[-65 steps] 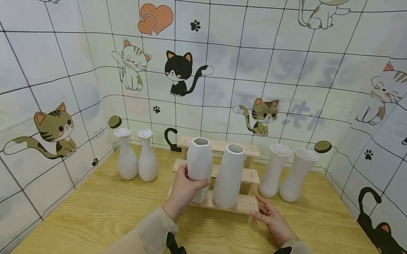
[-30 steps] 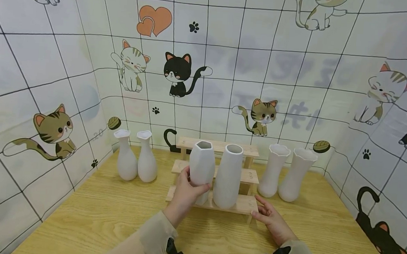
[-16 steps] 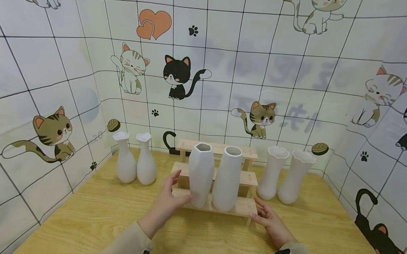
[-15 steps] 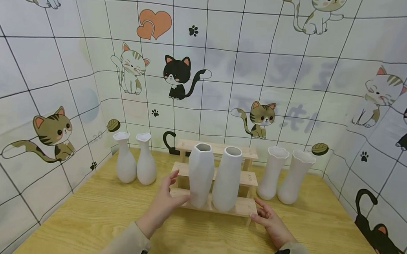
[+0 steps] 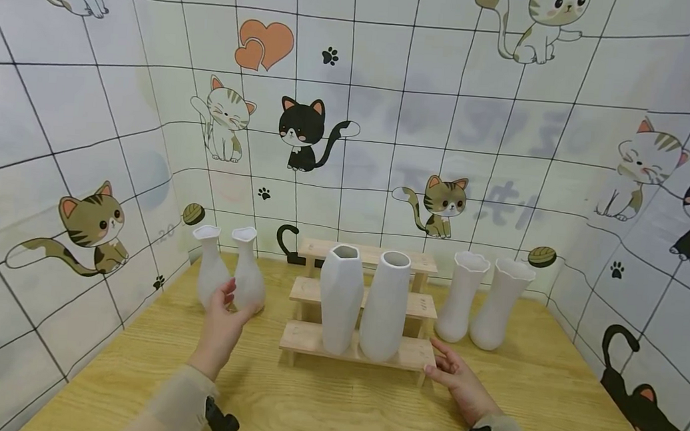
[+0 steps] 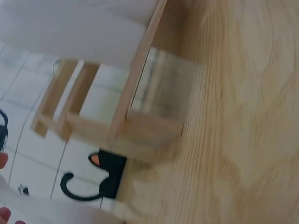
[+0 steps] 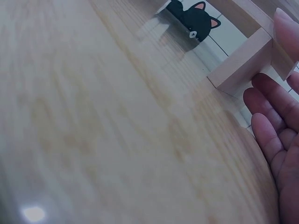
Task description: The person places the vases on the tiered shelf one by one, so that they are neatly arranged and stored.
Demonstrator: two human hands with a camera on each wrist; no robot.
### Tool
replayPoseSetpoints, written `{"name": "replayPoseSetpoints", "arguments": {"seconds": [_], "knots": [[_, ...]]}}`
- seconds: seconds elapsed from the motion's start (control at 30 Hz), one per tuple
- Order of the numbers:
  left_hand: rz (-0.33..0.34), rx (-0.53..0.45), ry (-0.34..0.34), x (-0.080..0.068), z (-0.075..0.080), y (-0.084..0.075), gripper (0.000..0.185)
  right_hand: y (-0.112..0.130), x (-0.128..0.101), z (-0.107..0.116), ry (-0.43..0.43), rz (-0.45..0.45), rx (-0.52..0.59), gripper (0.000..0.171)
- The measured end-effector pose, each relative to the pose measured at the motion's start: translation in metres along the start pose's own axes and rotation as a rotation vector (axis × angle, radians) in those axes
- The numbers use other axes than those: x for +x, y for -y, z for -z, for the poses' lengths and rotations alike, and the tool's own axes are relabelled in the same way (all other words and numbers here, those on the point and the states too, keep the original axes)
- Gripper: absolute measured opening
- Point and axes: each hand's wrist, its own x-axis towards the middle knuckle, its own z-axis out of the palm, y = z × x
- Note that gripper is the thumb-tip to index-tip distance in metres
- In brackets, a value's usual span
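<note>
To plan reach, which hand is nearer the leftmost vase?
Left. The left hand is in front of the leftmost vase, contact unclear; the right hand is at the right end of the stand.

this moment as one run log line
left hand: at slim-necked vase, grip unclear | right hand: touching right end of wooden stand | two white vases: upright on lowest step

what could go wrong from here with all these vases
The left hand is at two slim-necked vases standing close together, so lifting one might knock the other over. The right hand holds one end of the wooden shelf; a tug there could topple the faceted vase and the round vase on its lowest step.
</note>
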Motion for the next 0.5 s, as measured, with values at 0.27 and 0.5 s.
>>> {"name": "replayPoseSetpoints", "arguments": {"seconds": [0.27,0.5], "knots": [[0.039,0.009,-0.218,0.02,0.032,0.019,0.072,0.001,-0.001,-0.001,-0.003,-0.001,-0.012,0.069],[0.09,0.06,-0.315,0.038,0.049,0.03,0.071,0.0,-0.001,-0.001,0.002,0.013,-0.007,0.068]]}}
